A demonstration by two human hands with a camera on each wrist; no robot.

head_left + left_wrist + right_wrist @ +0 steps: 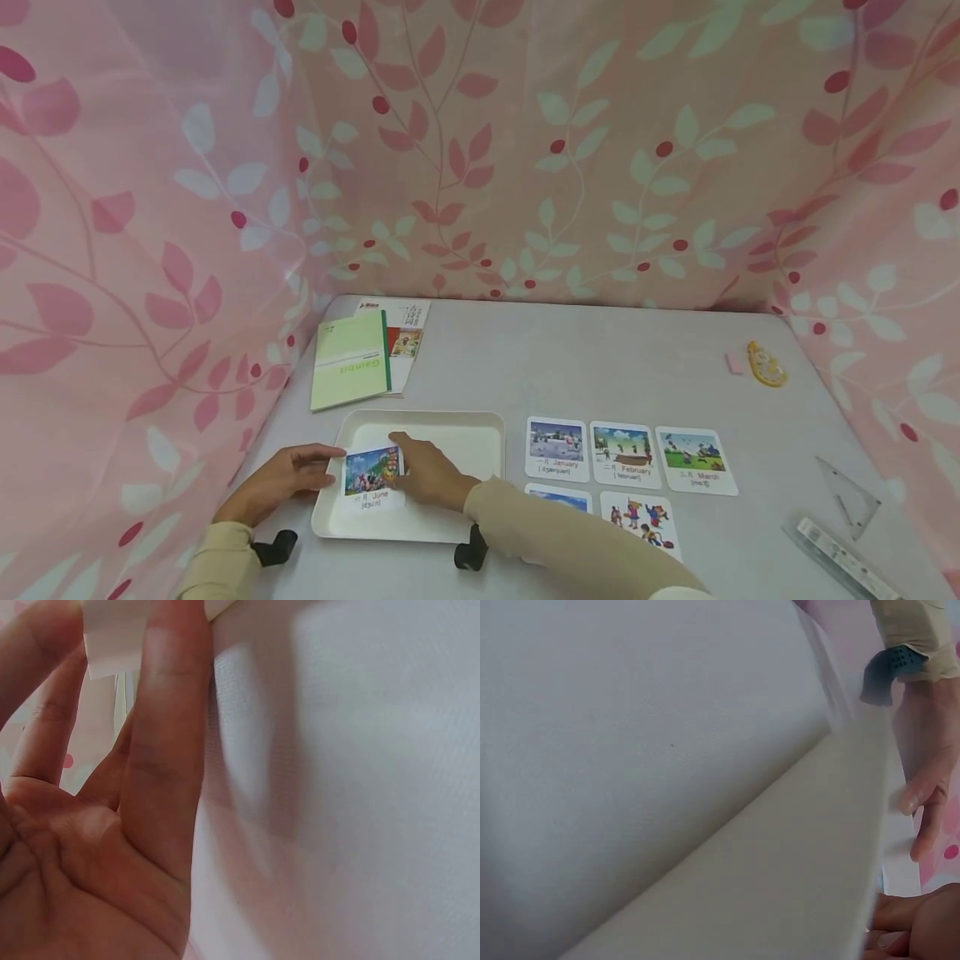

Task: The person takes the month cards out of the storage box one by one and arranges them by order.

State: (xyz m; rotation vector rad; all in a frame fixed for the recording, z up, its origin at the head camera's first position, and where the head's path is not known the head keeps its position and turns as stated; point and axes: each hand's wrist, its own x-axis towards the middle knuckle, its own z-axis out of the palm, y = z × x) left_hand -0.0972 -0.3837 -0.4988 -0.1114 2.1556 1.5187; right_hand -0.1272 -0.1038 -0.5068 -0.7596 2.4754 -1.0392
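Observation:
A picture card labelled June is above the left part of a white tray. My right hand holds it by its right edge, thumb on top; in the right wrist view the curled fingers show at the lower right corner. At the card's left side, my left hand has its fingers extended and spread, fingertips near or touching the card's edge. The left wrist view has a white card corner between these fingers. Picture cards January, February and March lie right of the tray.
Two more cards, one a children scene, are partly hidden by the right sleeve. A green notebook overlaps a book behind the tray. Rightward lie a pink eraser, yellow item, set square and clear case.

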